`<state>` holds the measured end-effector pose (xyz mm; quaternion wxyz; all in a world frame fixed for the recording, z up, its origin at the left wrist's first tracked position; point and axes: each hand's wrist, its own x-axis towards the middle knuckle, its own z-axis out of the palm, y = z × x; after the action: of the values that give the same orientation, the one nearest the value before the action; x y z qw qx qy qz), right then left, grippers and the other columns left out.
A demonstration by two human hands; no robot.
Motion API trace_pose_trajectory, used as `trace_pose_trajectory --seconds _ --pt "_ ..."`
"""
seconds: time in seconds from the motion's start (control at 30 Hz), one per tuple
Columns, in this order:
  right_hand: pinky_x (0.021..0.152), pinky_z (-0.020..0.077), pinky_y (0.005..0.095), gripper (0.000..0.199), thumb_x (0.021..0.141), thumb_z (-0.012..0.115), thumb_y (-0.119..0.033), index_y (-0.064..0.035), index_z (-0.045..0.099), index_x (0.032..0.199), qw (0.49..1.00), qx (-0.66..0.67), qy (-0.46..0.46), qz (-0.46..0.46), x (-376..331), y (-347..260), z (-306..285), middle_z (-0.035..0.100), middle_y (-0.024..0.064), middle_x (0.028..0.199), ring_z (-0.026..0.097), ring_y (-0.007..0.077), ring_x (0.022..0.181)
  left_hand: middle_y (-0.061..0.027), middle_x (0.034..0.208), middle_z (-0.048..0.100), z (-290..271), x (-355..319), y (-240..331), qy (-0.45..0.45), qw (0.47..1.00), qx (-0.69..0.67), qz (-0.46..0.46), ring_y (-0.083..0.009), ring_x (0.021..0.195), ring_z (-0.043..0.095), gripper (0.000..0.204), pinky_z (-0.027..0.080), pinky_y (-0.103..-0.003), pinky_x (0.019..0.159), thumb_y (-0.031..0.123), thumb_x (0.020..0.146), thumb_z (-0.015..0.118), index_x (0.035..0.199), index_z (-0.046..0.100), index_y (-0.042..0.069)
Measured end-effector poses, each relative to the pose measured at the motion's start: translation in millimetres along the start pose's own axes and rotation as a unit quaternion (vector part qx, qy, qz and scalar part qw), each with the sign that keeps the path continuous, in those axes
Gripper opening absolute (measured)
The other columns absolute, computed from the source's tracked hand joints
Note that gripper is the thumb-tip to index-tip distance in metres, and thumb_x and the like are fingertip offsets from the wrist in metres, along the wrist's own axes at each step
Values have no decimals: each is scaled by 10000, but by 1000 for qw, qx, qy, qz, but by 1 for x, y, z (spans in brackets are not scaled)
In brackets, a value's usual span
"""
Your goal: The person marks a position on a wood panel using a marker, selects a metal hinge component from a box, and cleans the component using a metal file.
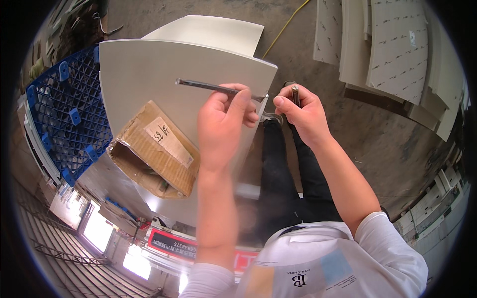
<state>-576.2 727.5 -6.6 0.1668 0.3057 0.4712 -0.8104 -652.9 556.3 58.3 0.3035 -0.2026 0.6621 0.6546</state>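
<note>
My left hand [226, 114] is closed round a thin, dark metal strip [201, 85]. The strip sticks out to the left over a white panel [149, 64], and its other end points toward my right hand. Fingers bent, my right hand [304, 110] grips a short dark rod [295, 94] with a shiny rounded end. Most of that rod is hidden in the fingers, and its kind is unclear. The hands are apart, near the panel's right edge. Left of my left forearm, a worn cardboard box [171, 144] with one open end lies on the panel.
A blue plastic pallet [74, 116] stands at the left. Large pale panels [397, 49] are stacked at the far right. A yellow cord [285, 27] runs across the concrete floor [382, 144]. Another white panel [213, 30] juts out beyond the first.
</note>
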Motion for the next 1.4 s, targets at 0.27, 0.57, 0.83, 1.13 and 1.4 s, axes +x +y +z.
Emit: trace_pose_trajectory --seconds 0.27,0.57,0.83,1.13,1.4 --pt "709 460 231 219 937 795 -176 -29 684 1055 1000 -10 -6 27 3 4 2 673 -33 828 574 34 773 -50 821 684 0 12 2 -13 999 35 -10 -113 677 658 205 538 -249 622 189 1044 681 1097 679 -8" --pt "730 464 226 351 920 817 -169 -1 690 1201 1000 24 -2 5 10 12 15 670 -51 859 575 25 794 -32 787 681 3 24 19 -49 992 109 -29 -84 671 644 161 524 -239 607 142 1021 656 1041 686 -14" --pt "805 514 253 306 941 798 -179 9 677 1150 997 75 21 -5 12 20 23 725 5 915 653 68 870 -46 705 668 13 38 40 -89 977 192 -25 -85 581 611 125 482 -260 516 88 967 665 930 674 -31" --pt "808 521 262 266 958 775 -178 16 650 1091 995 82 48 -24 10 23 32 699 10 888 635 72 847 -52 719 682 17 36 33 -59 980 188 2 -76 585 621 105 479 -253 498 66 967 675 961 680 -39" --pt "719 522 248 220 972 753 -162 12 633 1032 991 97 70 -53 10 24 41 660 -13 850 601 46 803 -26 752 664 21 33 27 -36 982 186 21 -49 578 565 81 446 -224 474 50 999 671 1001 674 -31"
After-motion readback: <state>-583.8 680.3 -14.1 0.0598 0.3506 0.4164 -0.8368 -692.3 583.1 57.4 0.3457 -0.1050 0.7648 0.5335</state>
